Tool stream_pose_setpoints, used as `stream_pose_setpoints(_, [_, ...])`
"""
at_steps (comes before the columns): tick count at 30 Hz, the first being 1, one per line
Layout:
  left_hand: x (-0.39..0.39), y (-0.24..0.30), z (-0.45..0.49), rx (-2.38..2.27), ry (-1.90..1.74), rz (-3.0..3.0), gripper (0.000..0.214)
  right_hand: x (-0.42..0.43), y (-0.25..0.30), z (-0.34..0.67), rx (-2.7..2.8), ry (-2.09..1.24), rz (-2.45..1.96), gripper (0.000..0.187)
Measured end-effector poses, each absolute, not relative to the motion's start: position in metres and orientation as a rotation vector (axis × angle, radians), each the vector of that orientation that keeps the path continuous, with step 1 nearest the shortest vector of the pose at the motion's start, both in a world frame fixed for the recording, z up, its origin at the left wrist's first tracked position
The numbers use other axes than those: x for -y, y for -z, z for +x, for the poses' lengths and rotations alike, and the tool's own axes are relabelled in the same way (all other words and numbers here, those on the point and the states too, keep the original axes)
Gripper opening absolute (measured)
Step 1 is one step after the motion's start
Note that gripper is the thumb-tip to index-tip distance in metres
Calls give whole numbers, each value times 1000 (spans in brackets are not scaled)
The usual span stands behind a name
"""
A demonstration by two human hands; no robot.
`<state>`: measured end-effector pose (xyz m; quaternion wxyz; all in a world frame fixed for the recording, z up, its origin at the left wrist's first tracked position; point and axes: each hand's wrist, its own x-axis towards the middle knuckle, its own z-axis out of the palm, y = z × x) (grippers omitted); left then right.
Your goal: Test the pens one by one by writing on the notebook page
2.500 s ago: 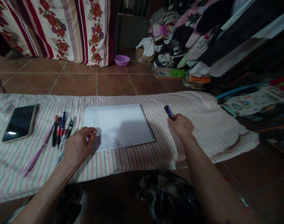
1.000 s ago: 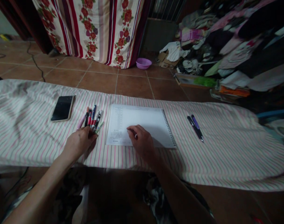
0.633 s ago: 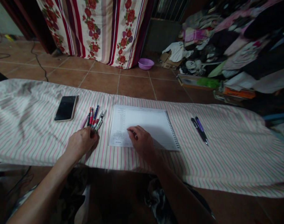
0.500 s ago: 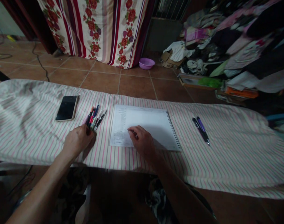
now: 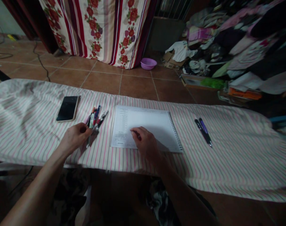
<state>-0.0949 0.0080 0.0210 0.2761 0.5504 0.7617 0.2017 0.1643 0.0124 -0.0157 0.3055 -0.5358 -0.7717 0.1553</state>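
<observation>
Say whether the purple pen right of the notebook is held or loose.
Loose: the purple pen lies on the striped cloth; the left hand and right hand are both away from it.

The phone (image 5: 67, 108) lies left of the bunch of pens (image 5: 96, 116), the pad (image 5: 146, 119) right, then two more pens (image 5: 203, 132).

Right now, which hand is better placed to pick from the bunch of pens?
Likely the left hand: it is at the bunch of pens, while the right hand is farther off, over the notebook.

The right hand (image 5: 147, 142) is now over the notebook (image 5: 154, 121), off the two pens (image 5: 205, 133); the left hand (image 5: 75, 137) now reaches the pen bundle (image 5: 95, 117).
</observation>
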Motion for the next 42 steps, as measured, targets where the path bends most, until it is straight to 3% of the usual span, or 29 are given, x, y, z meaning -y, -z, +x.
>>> stream_pose_setpoints(5, [-3, -8, -66, -1789, -640, 1630, 21, -15, 17, 164, 2036, -373, -1401, 17])
stream_pose_setpoints(18, [-3, -14, -59, -2208, -429, 1701, 30, -19, 19, 167, 2038, -355, -1374, 17])
stream_pose_setpoints(23, [-4, -16, -56, -2205, -505, 1663, 28, -19, 18, 166, 2043, -357, -1368, 17])
stream_pose_setpoints(30, [-8, -12, -38, -1670, -966, 1215, 18, -18, 16, 166, 2027, -383, -1372, 16])
stream_pose_setpoints(36, [-6, -18, -12, -1124, -989, 716, 20, -18, 13, 165, 1919, -511, -1371, 15])
stream_pose_setpoints(42, [-9, -18, 10, -987, -1087, 568, 10, -15, 7, 163, 1741, -983, -1361, 25])
